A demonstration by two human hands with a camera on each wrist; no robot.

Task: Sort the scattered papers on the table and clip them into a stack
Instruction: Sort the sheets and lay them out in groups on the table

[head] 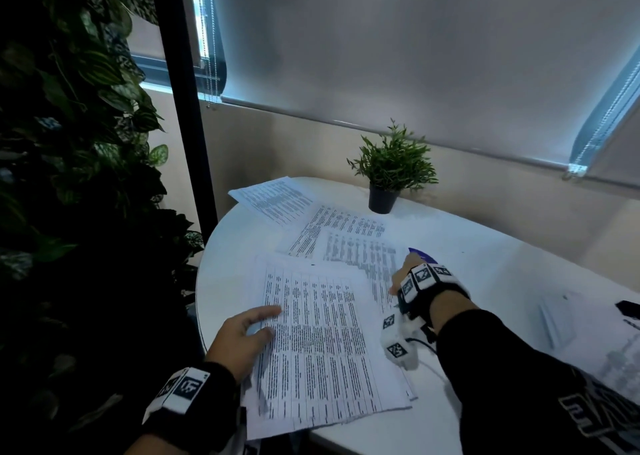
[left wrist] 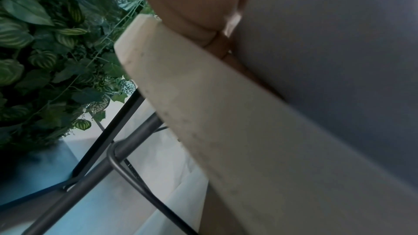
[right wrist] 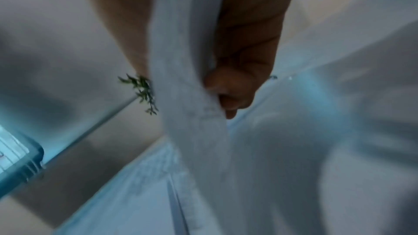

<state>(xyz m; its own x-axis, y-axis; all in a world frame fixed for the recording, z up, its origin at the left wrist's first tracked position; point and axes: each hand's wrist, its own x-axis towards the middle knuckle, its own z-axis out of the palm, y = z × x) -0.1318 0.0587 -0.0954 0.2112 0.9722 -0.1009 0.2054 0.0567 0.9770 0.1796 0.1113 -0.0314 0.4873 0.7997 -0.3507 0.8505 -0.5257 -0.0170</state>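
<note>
The fingers [head: 268, 310] of the left hand [head: 239, 342] are laid nearly straight and slightly apart on the left edge of the near stack of papers [head: 322, 343], the thumb lying alongside on the same edge, so that the sheets are pressed flat against the white desk [head: 485, 267]; nothing is seen to be pinched by them. The left forearm is brought in from the lower left, a tagged wristband [head: 183, 385] being worn on it. In the left wrist view only a fingertip against the underside of a pale panel can be made out. The fingers [right wrist: 228, 92] of the right hand [head: 403, 276] are curled round a lifted sheet [right wrist: 192, 96], which is pinched between thumb and fingers in the blurred right wrist view. The right arm, in a dark sleeve [head: 502, 368], is stretched forward across the desk, the wrist turned so that its tagged band faces up. Just beyond the right fingers a blue-purple object [head: 424, 255] is seen, too hidden to be identified. Beyond and to the left of them two more printed sheets [head: 339, 229] lie overlapped, and a further sheet [head: 273, 200] is placed at the far left edge. A small potted plant [head: 389, 174] stands well beyond the fingers.
</note>
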